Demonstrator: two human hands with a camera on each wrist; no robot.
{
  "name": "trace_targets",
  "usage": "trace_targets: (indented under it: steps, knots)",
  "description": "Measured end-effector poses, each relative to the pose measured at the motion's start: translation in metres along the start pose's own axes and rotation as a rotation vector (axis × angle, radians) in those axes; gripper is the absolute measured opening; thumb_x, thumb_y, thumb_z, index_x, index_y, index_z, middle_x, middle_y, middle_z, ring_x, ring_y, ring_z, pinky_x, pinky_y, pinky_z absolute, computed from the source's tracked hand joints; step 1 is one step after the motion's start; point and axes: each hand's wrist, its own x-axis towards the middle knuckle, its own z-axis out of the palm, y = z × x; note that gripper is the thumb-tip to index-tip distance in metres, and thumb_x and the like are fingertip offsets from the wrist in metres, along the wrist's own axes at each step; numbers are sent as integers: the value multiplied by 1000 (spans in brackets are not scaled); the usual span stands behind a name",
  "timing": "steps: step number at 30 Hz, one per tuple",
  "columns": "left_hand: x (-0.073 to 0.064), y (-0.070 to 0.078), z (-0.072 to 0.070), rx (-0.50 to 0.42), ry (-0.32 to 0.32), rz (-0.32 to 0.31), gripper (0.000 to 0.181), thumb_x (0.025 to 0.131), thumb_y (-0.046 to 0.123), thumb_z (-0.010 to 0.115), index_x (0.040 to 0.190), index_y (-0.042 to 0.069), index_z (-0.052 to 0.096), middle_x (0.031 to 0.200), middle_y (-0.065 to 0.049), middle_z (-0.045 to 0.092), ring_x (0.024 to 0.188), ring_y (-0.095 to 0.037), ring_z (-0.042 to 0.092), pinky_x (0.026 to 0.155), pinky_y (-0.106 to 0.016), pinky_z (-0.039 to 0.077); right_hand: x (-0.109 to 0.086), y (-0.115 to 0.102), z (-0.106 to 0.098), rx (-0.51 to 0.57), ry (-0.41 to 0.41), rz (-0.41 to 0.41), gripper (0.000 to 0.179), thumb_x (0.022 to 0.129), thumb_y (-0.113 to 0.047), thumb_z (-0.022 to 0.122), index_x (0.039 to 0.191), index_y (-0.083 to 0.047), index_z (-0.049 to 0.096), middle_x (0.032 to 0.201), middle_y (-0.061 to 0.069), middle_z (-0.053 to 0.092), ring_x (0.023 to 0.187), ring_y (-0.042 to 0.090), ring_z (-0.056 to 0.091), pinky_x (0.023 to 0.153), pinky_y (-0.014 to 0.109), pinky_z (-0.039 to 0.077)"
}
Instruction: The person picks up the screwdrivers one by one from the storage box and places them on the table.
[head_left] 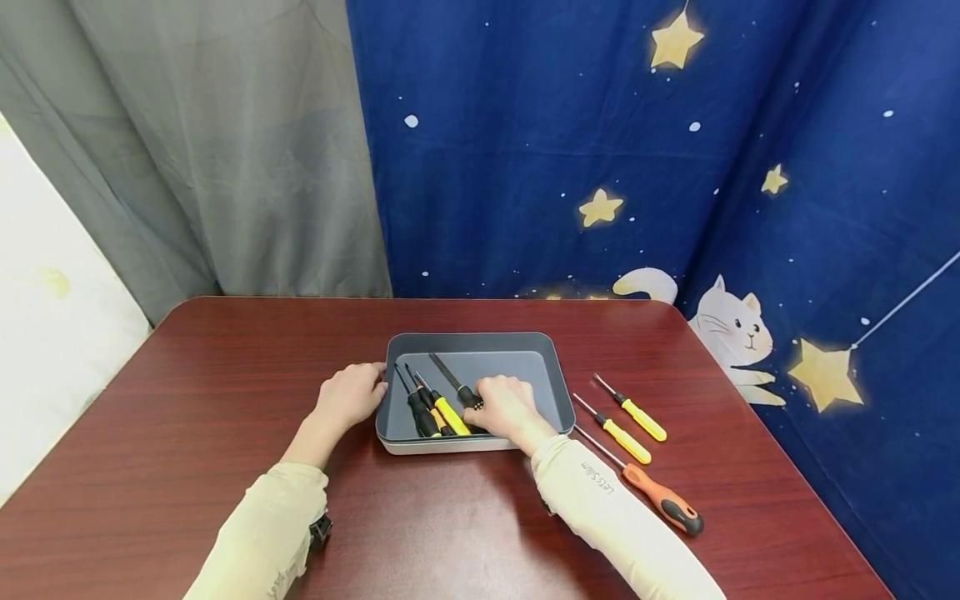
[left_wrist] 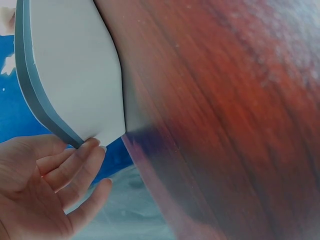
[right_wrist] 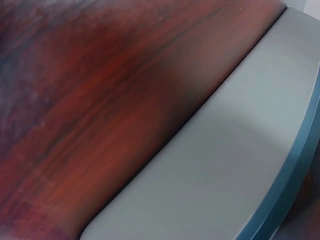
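A grey rectangular metal box (head_left: 480, 342) sits on the table. At its left side my left hand (head_left: 352, 393) grips the rim; in the left wrist view the fingers (left_wrist: 82, 167) bend against the pale outer wall. Inside the box my right hand (head_left: 507, 406) holds the black handle of a file (head_left: 447, 372), its dark textured blade pointing to the far left. Left of it in the box lie a black-handled screwdriver (head_left: 422, 414), a yellow-handled screwdriver (head_left: 452, 414) and a partly covered orange-and-black handle (head_left: 437, 418). The right wrist view shows only the box wall (right_wrist: 200, 165) and table, no hand.
On the table right of the box lie two small yellow screwdrivers (head_left: 627, 442) and a larger orange-and-black screwdriver (head_left: 663, 498), which is partly beside my right sleeve (head_left: 600, 492). Curtains (head_left: 525, 150) hang behind the table's far edge.
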Motion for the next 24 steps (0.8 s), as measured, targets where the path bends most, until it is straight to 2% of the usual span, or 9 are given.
trace_targets:
  steps: [11,24]
  knots:
    - [0,-1,1,-1,0,-1,35,85,12,55,117,-1,55,109,-20,57,90,-36,56,66,-51,44,-4,4,-14,9,26,19,24,65,-37,63,55,-22,47,52,-7,45,51,14,44,41,30,31]
    - [0,0,1,-3,-5,0,34,85,12,55,116,-1,56,108,-20,57,89,-36,56,66,-51,44,-6,7,-17,32,67,-1,22,67,-38,63,59,-22,50,52,-8,43,49,13,43,40,30,30]
